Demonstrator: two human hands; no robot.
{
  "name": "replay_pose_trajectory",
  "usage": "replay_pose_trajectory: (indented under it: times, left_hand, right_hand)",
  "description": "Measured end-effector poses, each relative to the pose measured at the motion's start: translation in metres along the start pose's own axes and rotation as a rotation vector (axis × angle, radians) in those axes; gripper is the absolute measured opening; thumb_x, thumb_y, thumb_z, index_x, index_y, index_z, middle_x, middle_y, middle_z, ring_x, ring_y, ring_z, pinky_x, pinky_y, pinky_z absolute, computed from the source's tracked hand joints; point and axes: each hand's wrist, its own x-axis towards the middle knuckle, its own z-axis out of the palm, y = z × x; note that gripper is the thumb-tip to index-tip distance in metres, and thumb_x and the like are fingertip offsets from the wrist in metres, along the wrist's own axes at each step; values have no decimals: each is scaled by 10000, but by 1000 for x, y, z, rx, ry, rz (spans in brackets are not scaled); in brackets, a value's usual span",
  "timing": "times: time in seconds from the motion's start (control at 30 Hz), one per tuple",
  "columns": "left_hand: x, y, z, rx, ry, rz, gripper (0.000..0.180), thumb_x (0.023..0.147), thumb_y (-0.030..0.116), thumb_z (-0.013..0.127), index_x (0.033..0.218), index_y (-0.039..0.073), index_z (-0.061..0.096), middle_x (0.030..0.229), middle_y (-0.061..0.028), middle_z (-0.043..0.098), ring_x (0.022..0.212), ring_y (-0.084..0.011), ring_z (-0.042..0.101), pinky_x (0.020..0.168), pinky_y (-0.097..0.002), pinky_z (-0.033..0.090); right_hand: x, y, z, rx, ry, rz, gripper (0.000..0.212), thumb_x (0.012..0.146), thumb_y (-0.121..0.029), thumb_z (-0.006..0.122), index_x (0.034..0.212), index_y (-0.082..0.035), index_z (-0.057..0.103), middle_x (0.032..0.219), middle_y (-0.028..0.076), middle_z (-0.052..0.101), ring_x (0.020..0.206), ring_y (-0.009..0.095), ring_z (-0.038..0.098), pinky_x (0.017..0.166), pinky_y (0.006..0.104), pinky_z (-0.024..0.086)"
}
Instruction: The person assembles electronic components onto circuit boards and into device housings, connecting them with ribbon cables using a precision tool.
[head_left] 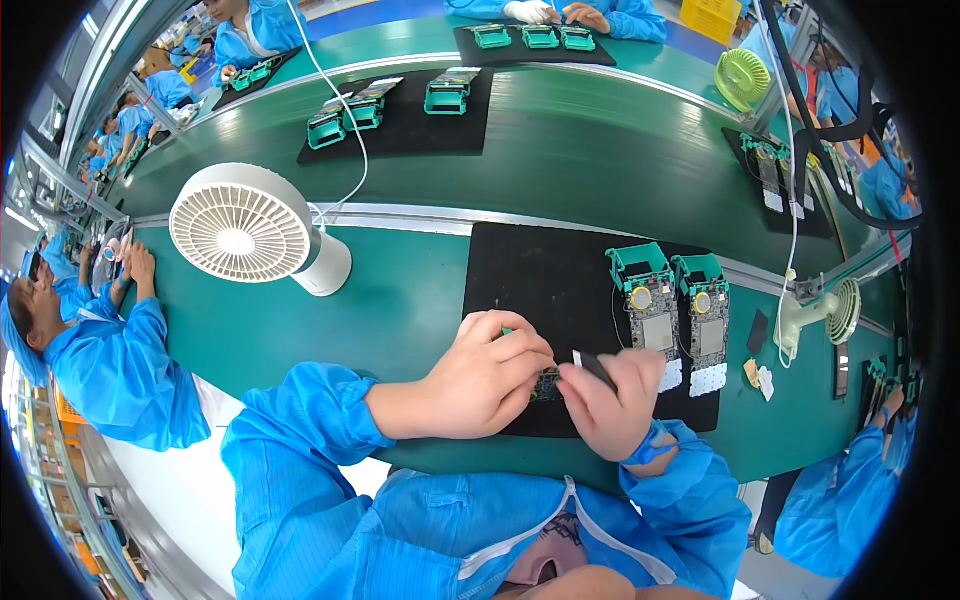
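Observation:
My left hand [478, 378] is closed over a circuit board [545, 387] that lies low on the black mat [535, 265]. Most of that board is hidden under my fingers, with a bit of green showing above the knuckles. In my right hand [615, 398], thumb and fingers pinch a small flat black piece [594, 369] with a white edge, held close to the board. Just beyond my right hand lie two more circuit boards [656, 325] [708, 335], each with a green plastic frame [641, 264] at its far end, a round gold-coloured part and a white pad at its near end.
A white fan [240, 225] stands left of the mat; a small pale fan [835, 308] is clamped at the right. Loose scraps [763, 380] lie nearby. Beyond the metal rail, a green belt [590, 140] carries mats with boards. Co-workers sit left, right and opposite. A white cable [340, 95] hangs across.

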Motion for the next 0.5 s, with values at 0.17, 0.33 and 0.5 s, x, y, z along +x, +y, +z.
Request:
replay_pose_trajectory:
  times: [0.17,0.33,0.5]
  left_hand:
    - [2,-1,0,-14,8,16,215,773,27,625,988,31,639,1061,-77,607,1070,-295,501,889,-434,381]
    - [-1,-2,-1,-13,-10,-3,231,782,27,611,1008,39,658,1050,-85,621,1094,-295,496,896,-421,385]
    - [0,-3,0,-23,2,-2,233,778,23,610,1005,38,659,1049,-81,623,1088,-294,500,894,-420,383]
  right_hand:
    - [-9,-12,6,173,-108,-84,415,676,-46,728,1081,-102,653,624,26,521,483,191,508,399,305,379]
    - [-8,-15,13,201,-123,136,229,731,-33,690,951,-45,626,652,54,559,528,239,566,432,347,433]
    - [-10,-16,15,182,-108,125,240,731,-29,691,960,-36,619,656,56,560,524,240,563,429,345,431]
